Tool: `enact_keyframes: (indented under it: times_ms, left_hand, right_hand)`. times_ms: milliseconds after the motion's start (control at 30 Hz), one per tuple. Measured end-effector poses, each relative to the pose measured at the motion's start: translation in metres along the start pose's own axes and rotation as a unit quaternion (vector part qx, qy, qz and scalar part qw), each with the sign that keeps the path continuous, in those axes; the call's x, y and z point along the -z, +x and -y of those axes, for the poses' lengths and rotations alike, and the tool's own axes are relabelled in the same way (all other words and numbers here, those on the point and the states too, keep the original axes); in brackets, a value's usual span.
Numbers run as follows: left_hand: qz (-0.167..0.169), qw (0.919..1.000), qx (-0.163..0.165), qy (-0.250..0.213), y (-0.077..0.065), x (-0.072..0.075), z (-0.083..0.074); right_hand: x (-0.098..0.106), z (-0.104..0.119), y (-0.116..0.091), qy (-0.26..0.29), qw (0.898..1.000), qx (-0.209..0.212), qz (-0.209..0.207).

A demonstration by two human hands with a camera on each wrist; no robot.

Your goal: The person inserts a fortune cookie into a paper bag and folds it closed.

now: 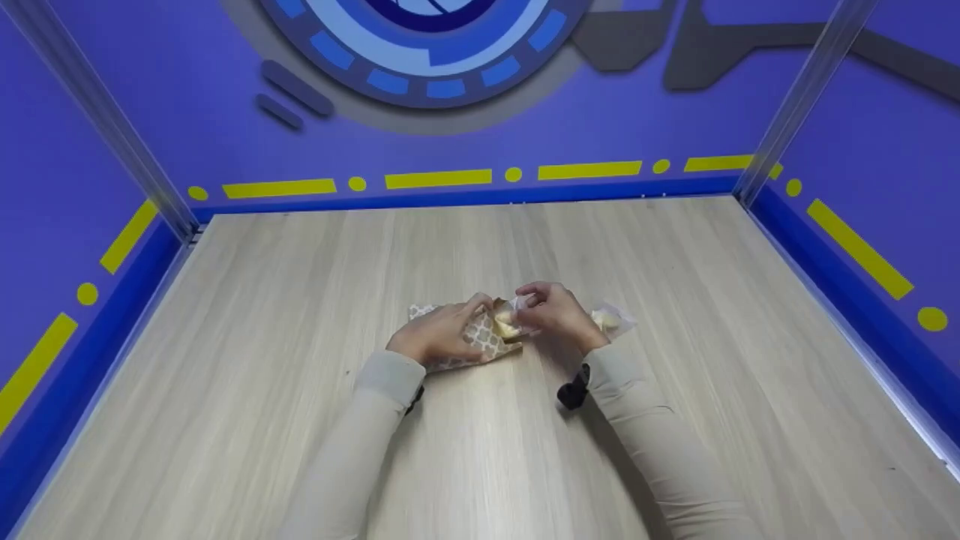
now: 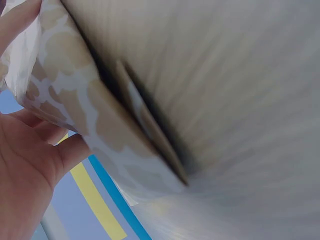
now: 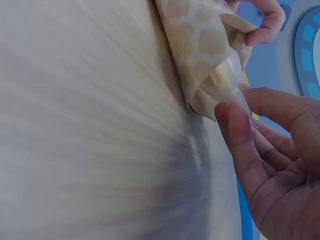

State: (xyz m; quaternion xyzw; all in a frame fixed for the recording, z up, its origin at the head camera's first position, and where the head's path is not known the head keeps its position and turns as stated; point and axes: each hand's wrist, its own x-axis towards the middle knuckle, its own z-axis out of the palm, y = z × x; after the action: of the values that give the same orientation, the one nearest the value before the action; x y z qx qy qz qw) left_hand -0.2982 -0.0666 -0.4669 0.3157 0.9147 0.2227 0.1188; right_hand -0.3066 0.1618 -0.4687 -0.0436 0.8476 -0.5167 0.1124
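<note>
A paper bag (image 1: pixel 484 341) with a tan and white lattice pattern lies on its side at the middle of the table, its mouth to the right. My left hand (image 1: pixel 441 335) grips the bag from above, near its opening. At that mouth, a clear plastic packet (image 3: pixel 226 80) with something pale yellow inside sticks partly out; the rest is hidden in the bag. Thumb and fingertips of my right hand (image 1: pixel 559 313) pinch the packet's plastic end. Just beyond the right wrist, a second clear packet (image 1: pixel 611 320) with pale yellow contents rests on the table.
The light wood table (image 1: pixel 300 315) is enclosed by blue-purple panels (image 1: pixel 465 150) at the back and both sides. Metal posts (image 1: pixel 795 105) stand at the rear corners. Each wrist wears a dark strap-on device (image 1: pixel 574 388).
</note>
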Motion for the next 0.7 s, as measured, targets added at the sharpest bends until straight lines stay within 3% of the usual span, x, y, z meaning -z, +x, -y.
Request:
enact_keyframes:
  times_ms: [467,700]
  left_hand:
    - [0.001,0.9999,0.007,-0.015,-0.001,0.002,0.0]
    - [0.006,0.9998,0.008,-0.014,-0.001,0.004,0.0]
  right_hand:
    - [-0.013,0.003,0.003,0.039,0.999,-0.014,-0.004]
    - [-0.015,0.004,0.004,0.026,1.0,-0.017,-0.006]
